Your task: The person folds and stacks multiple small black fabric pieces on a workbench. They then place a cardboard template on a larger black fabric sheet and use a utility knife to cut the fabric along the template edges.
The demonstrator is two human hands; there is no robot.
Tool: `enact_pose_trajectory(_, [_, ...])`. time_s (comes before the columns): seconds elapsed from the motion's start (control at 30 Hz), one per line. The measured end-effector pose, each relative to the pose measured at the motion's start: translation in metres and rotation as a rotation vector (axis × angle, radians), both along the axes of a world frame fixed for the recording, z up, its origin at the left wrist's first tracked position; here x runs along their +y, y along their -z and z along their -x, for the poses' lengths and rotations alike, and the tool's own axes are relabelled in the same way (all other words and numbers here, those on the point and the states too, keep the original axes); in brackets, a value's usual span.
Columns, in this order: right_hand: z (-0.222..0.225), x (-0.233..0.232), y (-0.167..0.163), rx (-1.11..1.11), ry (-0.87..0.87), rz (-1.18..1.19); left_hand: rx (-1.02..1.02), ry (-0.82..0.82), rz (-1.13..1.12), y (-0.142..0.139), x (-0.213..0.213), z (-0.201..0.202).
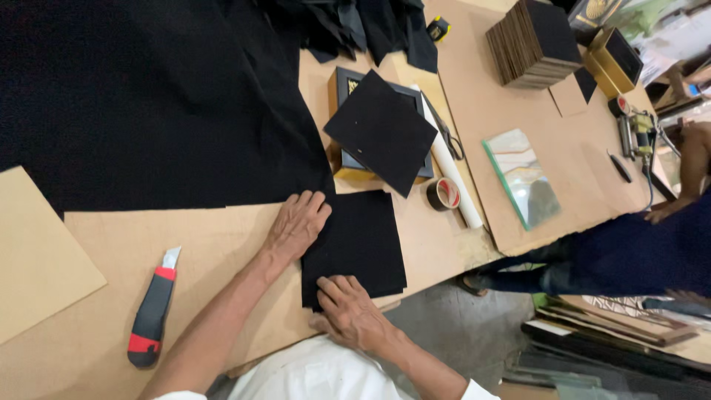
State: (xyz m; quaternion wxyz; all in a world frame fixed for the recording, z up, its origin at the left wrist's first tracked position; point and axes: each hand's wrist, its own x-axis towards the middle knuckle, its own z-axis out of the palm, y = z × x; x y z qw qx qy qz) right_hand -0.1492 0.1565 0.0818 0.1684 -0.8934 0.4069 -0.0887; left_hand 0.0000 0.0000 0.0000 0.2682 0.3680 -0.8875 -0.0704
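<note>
A small stack of black square cloth pieces (363, 241) lies on the brown board table (215, 237) near its front edge. My left hand (296, 226) rests flat on the stack's left side, fingers apart, next to the big black cloth sheet (148, 96). My right hand (348, 307) presses on the stack's near corner with fingers spread. Neither hand holds anything.
A red and black utility knife (152, 311) lies to the left. Behind the stack sit a gold box (348, 167) with a black square on it, a tape roll (443, 194), a white tube (452, 170), a glass pane (526, 181) and stacked boards (533, 44). Another person (629, 252) stands at right.
</note>
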Motion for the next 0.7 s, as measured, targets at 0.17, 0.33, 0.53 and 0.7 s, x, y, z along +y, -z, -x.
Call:
enact_pose_trajectory(0.17, [0.031,-0.072,-0.048,-0.035,-0.247,-0.413,0.027,-0.078,-0.3,-0.033,0.012,-0.014])
enact_pose_trajectory(0.33, [0.084,-0.263,-0.063,-0.406,0.257,0.026,0.004,-0.093,-0.344,-0.038,0.012,-0.012])
enact_pose_trajectory(0.53, [0.092,-0.528,-0.039,-0.679,0.641,-0.251,-0.1,-0.023,-0.514,-0.02,-0.009,-0.004])
enact_pose_trajectory(0.7, [0.067,-0.623,0.0,-0.643,0.655,-0.16,-0.21,0.077,-0.604,0.002,-0.037,-0.007])
